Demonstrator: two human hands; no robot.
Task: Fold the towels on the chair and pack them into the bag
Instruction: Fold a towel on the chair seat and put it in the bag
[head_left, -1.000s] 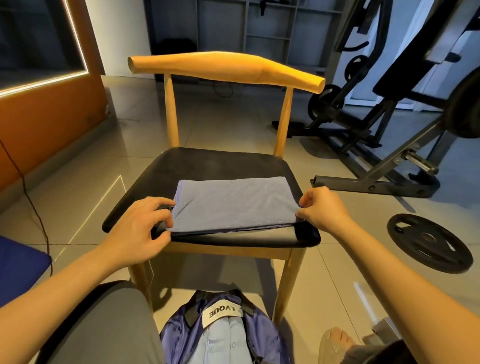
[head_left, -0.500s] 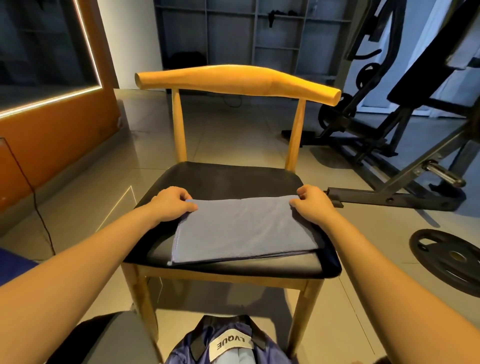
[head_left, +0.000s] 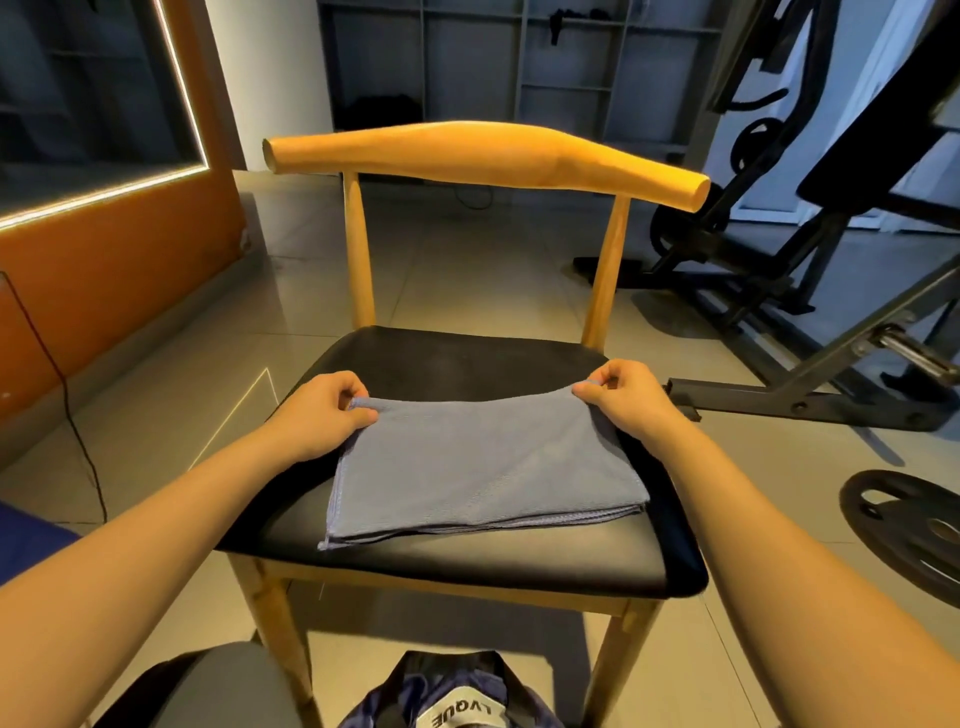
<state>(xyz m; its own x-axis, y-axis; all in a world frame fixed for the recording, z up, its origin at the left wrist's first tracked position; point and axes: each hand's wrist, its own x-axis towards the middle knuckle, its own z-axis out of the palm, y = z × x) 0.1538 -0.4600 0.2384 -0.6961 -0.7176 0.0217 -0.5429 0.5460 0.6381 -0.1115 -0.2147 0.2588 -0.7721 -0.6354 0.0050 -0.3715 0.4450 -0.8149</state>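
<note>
A grey-blue towel (head_left: 478, 467), folded into a rectangle of several layers, lies on the black seat of a wooden chair (head_left: 467, 358). My left hand (head_left: 317, 415) pinches its far left corner. At the far right corner my right hand (head_left: 623, 400) pinches the towel as well, and the far edge between the two hands is lifted slightly off the seat. The near edge rests flat on the seat. An open dark blue bag (head_left: 457, 696) with a white label sits on the floor under the chair's front, partly cut off by the frame's bottom edge.
A weight bench frame (head_left: 810, 364) stands to the right of the chair, with a black weight plate (head_left: 909, 535) on the tiled floor. An orange wall (head_left: 104, 291) with a trailing black cable runs along the left. My grey-clad knee (head_left: 218, 686) is at the bottom left.
Both hands moved from the towel's near corners to its far corners and now pinch them, raising the far edge. The view has tilted up.
</note>
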